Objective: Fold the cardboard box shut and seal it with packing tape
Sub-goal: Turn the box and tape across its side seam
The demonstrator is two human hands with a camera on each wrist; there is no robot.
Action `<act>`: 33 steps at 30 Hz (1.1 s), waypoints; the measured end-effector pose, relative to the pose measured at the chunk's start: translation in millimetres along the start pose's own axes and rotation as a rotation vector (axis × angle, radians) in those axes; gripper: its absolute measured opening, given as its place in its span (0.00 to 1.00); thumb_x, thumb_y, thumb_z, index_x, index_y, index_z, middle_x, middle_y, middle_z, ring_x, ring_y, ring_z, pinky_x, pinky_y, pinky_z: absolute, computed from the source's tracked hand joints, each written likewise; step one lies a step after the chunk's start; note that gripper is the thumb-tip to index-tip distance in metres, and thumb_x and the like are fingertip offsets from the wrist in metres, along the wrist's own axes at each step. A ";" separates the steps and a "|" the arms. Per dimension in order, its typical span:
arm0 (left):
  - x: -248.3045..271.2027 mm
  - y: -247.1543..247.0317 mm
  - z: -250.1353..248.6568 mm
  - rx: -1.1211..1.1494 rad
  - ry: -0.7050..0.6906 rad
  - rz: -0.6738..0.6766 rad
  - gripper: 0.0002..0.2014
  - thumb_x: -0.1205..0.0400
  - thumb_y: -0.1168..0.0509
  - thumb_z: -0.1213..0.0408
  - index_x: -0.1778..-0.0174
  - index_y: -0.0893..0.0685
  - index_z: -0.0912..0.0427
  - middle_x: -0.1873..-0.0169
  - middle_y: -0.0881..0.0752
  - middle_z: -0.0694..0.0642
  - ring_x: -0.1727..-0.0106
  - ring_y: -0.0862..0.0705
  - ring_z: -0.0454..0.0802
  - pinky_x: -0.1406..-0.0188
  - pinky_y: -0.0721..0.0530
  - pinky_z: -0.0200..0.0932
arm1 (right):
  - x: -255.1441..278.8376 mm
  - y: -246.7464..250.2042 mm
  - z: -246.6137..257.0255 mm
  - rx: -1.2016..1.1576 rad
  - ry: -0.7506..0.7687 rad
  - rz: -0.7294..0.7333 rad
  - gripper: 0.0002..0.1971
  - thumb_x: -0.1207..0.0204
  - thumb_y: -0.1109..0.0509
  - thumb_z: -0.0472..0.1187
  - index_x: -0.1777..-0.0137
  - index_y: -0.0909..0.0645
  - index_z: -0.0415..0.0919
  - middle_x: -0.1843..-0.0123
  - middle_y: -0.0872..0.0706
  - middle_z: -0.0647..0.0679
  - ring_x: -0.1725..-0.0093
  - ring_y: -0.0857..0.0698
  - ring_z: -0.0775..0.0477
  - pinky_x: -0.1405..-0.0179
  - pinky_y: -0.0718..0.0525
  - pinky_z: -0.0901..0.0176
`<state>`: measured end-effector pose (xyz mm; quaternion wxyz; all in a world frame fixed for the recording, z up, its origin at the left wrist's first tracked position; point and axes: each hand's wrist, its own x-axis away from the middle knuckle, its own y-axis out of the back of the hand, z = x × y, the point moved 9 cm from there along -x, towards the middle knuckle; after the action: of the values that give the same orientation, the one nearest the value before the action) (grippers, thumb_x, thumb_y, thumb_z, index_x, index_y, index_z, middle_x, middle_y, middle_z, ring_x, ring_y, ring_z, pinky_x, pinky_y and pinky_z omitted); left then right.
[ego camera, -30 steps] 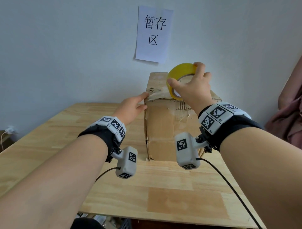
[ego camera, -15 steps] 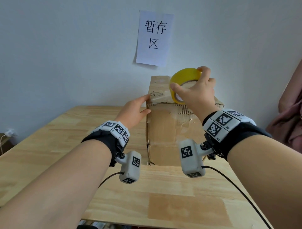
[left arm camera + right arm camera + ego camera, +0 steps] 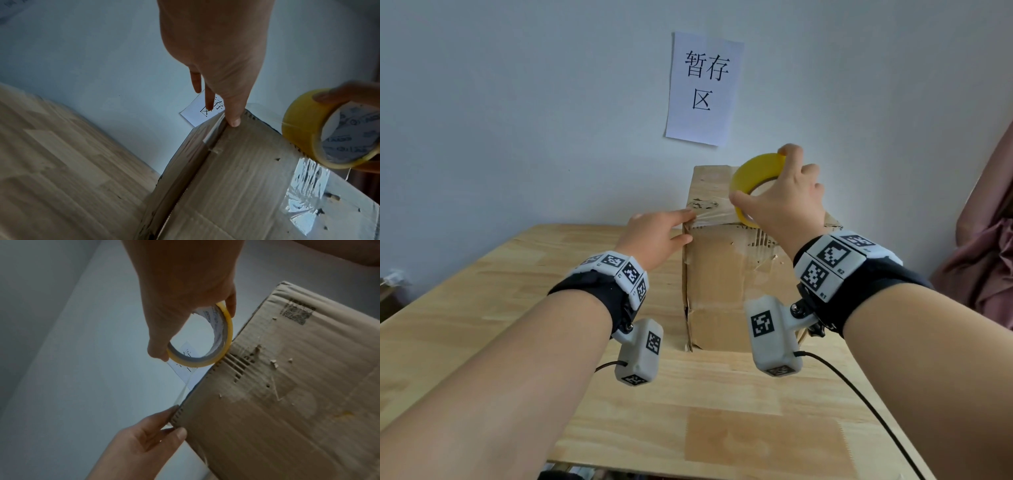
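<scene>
The right hand grips the yellow packing-tape roll right of the left hand, whose straight fingers pin the clear tape strip along the brown cardboard box top.

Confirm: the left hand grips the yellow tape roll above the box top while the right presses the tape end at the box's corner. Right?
Not quite: the hands are swapped. The right hand grips the tape roll above the box, and the left hand presses the tape end at the corner. The head view shows it.

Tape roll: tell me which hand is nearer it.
Right. The right hand grips the tape roll above the box; the left hand presses the box's left edge, apart from it.
</scene>
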<state>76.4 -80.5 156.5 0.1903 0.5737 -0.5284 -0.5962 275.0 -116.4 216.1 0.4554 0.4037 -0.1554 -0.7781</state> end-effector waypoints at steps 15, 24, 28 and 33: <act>-1.2 -0.5 3.2 0.226 -0.001 -0.037 0.20 0.18 0.34 0.58 0.29 0.22 0.49 0.31 0.20 0.49 0.29 0.23 0.51 0.27 0.30 0.52 | -5.4 -1.9 -4.0 0.020 -0.010 0.012 0.41 0.38 0.26 0.60 0.27 0.41 0.52 0.38 0.31 0.44 0.40 0.28 0.37 0.55 0.26 0.48; -4.8 -9.8 8.0 0.648 0.040 -0.041 0.15 0.20 0.31 0.68 0.37 0.16 0.55 0.34 0.18 0.52 0.27 0.25 0.43 0.21 0.36 0.46 | -9.4 -3.6 -6.1 0.023 -0.003 0.016 0.42 0.38 0.25 0.60 0.27 0.41 0.52 0.38 0.31 0.44 0.39 0.28 0.36 0.55 0.26 0.48; -2.8 -10.8 8.4 0.663 0.035 -0.073 0.11 0.20 0.31 0.60 0.45 0.15 0.39 0.36 0.17 0.47 0.28 0.24 0.46 0.19 0.41 0.51 | -10.7 -3.3 -7.6 0.019 -0.016 0.015 0.42 0.38 0.25 0.60 0.27 0.41 0.52 0.38 0.31 0.44 0.39 0.28 0.36 0.54 0.25 0.47; -0.5 1.3 -3.9 0.649 0.042 -0.052 0.23 0.23 0.31 0.50 0.30 0.23 0.41 0.36 0.17 0.47 0.32 0.24 0.35 0.23 0.36 0.39 | -10.0 -2.4 -7.6 0.013 0.002 0.002 0.42 0.38 0.25 0.61 0.27 0.41 0.52 0.38 0.31 0.44 0.39 0.28 0.37 0.55 0.26 0.49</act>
<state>79.5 -82.2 158.6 -0.0071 0.6300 -0.6719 -0.3892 282.0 -105.8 214.8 0.4536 0.4070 -0.1603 -0.7765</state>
